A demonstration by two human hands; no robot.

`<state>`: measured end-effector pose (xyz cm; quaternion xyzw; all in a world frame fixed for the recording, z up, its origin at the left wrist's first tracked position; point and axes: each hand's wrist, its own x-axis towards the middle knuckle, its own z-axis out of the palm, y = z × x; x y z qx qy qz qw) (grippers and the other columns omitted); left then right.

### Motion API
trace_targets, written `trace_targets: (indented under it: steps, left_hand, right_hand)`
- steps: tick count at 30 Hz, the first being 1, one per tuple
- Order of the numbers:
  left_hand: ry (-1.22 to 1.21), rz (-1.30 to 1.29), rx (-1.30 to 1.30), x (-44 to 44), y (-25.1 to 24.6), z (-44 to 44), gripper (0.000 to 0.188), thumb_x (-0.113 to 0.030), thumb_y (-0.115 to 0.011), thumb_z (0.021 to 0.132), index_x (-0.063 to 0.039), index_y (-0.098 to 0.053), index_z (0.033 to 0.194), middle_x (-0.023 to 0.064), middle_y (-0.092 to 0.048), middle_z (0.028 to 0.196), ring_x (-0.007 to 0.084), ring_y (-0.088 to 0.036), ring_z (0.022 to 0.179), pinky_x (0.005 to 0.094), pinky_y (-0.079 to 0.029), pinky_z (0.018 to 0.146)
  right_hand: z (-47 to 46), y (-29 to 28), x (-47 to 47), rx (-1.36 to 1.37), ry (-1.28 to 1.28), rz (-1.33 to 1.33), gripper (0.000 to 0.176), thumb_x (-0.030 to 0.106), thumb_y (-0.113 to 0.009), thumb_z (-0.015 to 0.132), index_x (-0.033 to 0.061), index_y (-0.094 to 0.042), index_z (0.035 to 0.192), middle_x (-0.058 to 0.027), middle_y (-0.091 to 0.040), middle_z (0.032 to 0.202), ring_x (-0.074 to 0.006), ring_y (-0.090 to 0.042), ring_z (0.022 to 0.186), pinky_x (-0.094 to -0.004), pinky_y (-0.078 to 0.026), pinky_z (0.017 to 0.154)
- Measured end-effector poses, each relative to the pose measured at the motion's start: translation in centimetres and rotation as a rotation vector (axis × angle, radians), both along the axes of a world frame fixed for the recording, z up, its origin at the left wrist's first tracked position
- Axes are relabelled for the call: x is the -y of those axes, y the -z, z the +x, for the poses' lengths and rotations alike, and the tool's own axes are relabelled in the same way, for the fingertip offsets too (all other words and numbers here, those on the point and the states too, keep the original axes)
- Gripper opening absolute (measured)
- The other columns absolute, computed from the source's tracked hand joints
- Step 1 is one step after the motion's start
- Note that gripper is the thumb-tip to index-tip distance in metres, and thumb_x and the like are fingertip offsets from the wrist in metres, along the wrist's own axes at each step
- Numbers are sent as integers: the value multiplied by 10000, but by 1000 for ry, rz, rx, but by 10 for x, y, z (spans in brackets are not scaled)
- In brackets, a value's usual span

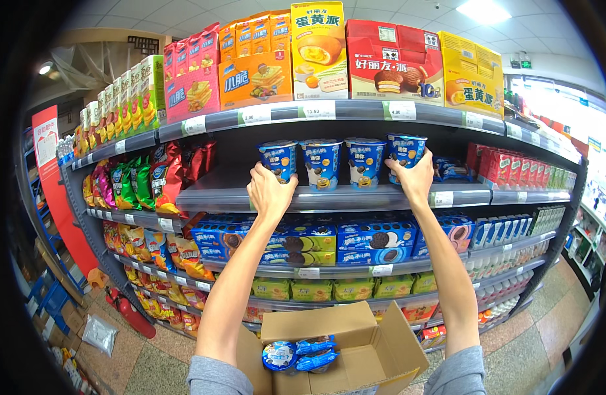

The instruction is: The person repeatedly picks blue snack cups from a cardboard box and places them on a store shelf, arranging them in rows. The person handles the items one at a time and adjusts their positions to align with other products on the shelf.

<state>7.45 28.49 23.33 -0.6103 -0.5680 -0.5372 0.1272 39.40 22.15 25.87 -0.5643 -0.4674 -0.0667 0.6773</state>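
Note:
A row of blue mini Oreo cups stands upright along the front of a grey shelf [224, 193], before me at about chest height. My left hand [271, 190] is wrapped around the leftmost cup [279, 154], thumb on its right side. Around the rightmost cup [406, 148] my right hand [415, 175] is closed, its thumb on the left side. That cup sits slightly higher in view than its neighbours. Between my hands, two more cups, the left-middle cup [321, 165] and the right-middle cup [365, 165], stand untouched. Both forearms reach over an opened cardboard box [317, 321].
Inside the box lie a lidded cup [279, 356] and blue snack packs [316, 353]. Snack boxes [256, 79] line the shelf above, Oreo cartons [377, 239] the one below. Chip bags [167, 177] stand left, drink cartons [515, 170] right. Fire extinguishers [132, 313] stand on the floor.

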Motion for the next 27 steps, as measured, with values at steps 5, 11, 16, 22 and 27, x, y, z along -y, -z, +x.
trace_targets:
  steps: [5, 11, 16, 22, 27]
  left_hand:
    - [-12, -1, 3, -3, -1, -10, 958, -490, -835, 779, 141, -443, 1384, 310, -598, 1268, 451, -660, 1133, 507, -521, 996]
    - [-21, -12, -12, -7, -3, -25, 928, -463, -855, 774, 133, -454, 1362, 299, -598, 1255, 429, -650, 1141, 512, -494, 1022]
    - [-36, -30, -33, -9, -3, -31, 932, -468, -850, 788, 121, -439, 1382, 309, -586, 1288, 434, -637, 1177, 523, -486, 1034]
    - [-46, -24, -21, -11, -4, -32, 906, -427, -869, 775, 139, -459, 1350, 286, -595, 1240, 405, -622, 1180, 525, -449, 1051]
    - [-102, -55, 16, -7, -6, -39, 999, -470, -872, 766, 132, -402, 1411, 317, -520, 1345, 447, -552, 1273, 541, -451, 1066]
  right_hand:
    - [-13, 2, -5, 36, -2, 13, 985, 358, -948, 685, -33, -446, 1436, -223, -580, 1366, -359, -592, 1263, -461, -474, 1106]
    - [-23, 3, -16, 92, 28, 3, 1037, 424, -941, 679, -44, -437, 1455, -237, -590, 1355, -356, -592, 1271, -465, -479, 1107]
    - [-31, -2, -10, 60, -18, -30, 1023, 347, -938, 685, -31, -414, 1478, -237, -539, 1418, -378, -548, 1318, -476, -438, 1138]
    - [-19, -2, -12, 21, -2, -27, 1019, 336, -936, 692, -32, -402, 1478, -237, -533, 1425, -382, -548, 1314, -472, -440, 1138]
    - [-35, -4, -18, 14, -3, -54, 1036, 307, -949, 688, -68, -386, 1472, -268, -529, 1413, -404, -537, 1315, -487, -428, 1144]
